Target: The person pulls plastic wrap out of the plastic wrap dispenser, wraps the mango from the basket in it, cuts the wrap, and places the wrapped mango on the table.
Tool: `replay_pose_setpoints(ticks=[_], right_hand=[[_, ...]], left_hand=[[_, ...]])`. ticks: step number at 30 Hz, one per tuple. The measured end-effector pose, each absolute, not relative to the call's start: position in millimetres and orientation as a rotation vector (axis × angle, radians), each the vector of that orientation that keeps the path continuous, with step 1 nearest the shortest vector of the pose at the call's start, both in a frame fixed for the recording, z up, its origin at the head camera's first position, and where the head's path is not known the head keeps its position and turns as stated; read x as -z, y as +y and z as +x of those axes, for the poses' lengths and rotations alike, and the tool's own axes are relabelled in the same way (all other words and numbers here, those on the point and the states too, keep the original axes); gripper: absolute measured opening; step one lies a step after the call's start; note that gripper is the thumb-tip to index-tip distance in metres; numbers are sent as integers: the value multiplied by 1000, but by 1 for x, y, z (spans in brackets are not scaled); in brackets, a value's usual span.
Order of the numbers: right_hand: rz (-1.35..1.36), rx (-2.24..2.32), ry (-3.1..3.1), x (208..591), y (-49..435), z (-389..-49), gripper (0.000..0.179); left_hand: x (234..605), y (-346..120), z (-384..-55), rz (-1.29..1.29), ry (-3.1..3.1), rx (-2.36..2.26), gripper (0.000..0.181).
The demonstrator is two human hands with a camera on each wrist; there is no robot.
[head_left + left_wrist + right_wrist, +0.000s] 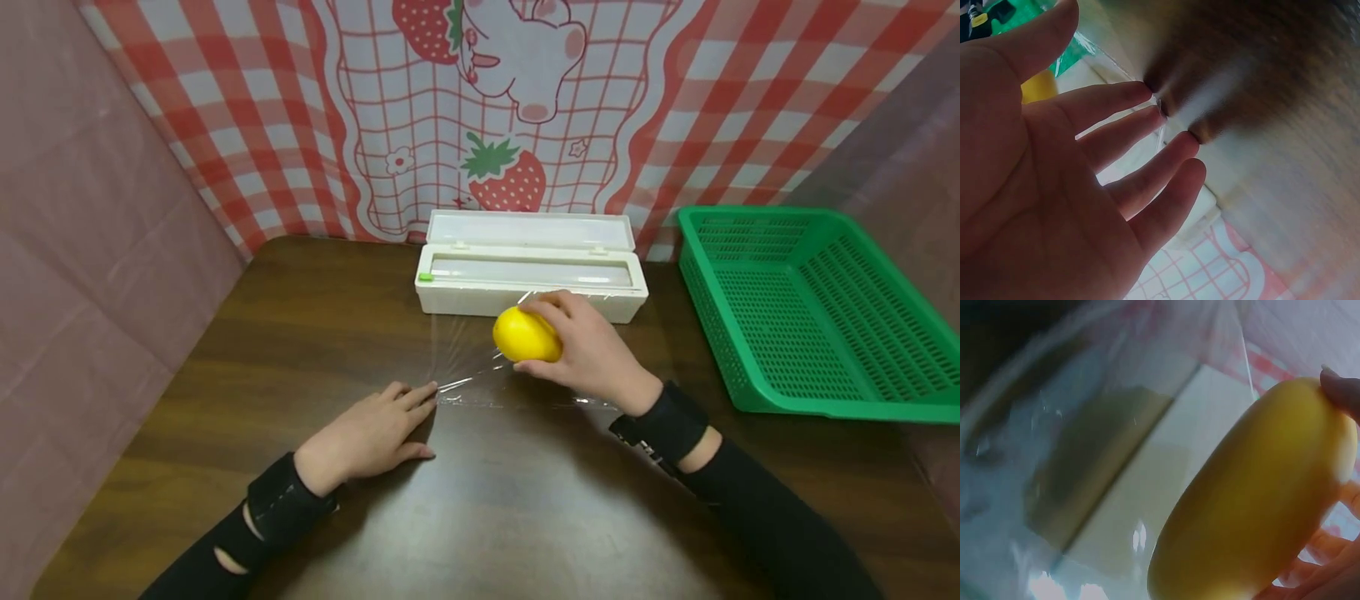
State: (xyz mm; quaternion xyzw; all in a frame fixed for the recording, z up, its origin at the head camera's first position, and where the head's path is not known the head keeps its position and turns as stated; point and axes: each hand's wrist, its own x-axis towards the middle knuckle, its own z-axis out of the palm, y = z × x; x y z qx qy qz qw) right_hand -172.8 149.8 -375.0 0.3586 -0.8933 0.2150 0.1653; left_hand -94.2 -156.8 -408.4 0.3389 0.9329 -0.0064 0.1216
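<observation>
A smooth yellow oval fruit (525, 335) is in my right hand (592, 350), gripped between the thumb and the fingers above the middle of the table. In the right wrist view the fruit (1260, 494) fills much of the picture. Clear plastic wrap (468, 385) stretches from the white wrap dispenser (472, 300) toward me, below the fruit. My left hand (375, 433) lies palm down with its fingers extended, the fingertips touching the left near corner of the wrap. Seen from the left wrist, the fingers (1147, 187) are spread and fairly straight.
The dispenser's lid (528, 229) stands raised at the back, with a small green slider (426, 277) on its left. To the right sits a green plastic basket (765, 387). A checked strawberry cloth (285, 125) hangs behind the brown wooden table (480, 517).
</observation>
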Motion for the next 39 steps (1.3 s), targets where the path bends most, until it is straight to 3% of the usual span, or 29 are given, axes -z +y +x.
replay_pose_setpoints(ticks=[13,24,39], right_hand=[[1065,-661,-2604,414,130,-190,72],[1066,-562,-2762,421,124,-186,75],[1156,-511,-2820,422,135,-184,79]], left_hand=[[409,-154,-96,966,2708,26,71],[410,-155,-100,1032,2751,-27,65],[397,-138,-132,1322,2983,-360,40]])
